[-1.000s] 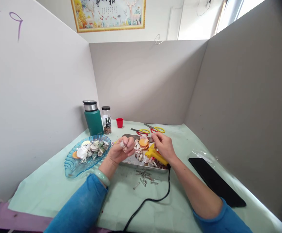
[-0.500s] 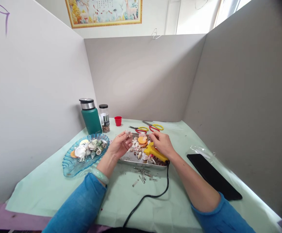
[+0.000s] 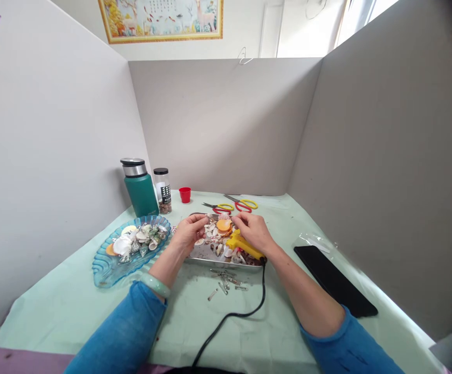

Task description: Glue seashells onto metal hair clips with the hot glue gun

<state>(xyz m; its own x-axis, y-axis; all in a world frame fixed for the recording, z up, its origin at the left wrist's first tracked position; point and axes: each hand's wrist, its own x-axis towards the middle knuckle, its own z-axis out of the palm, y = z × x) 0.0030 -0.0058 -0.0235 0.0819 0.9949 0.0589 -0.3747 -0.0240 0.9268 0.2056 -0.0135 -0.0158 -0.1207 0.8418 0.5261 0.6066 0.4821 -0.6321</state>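
Over the left part of a metal tray [image 3: 204, 258], my left hand [image 3: 189, 232] is closed in a pinch, and a small bit shows at its fingertips, too small to name. My right hand [image 3: 254, 229] is at the tray's right side, thumb and fingers pressed together; whatever they hold is hidden. Beneath the right hand a yellow glue gun [image 3: 245, 245] lies on the tray, its black cord running toward me. Orange discs [image 3: 224, 225] and many small shells [image 3: 213, 235] lie in the tray between my hands.
A blue glass dish [image 3: 107, 270] with shells sits at left. Behind it stand a green bottle [image 3: 142, 193], a jar [image 3: 164, 193] and a red cup [image 3: 185, 195]. Scissors [image 3: 245, 204] lie behind the tray, safety pins [image 3: 223, 281] before it, a black slab [image 3: 334, 280] at right.
My left hand has turned and its fingers have closed in, hiding most of the small shell-like piece seen before. The whole view has shifted slightly.
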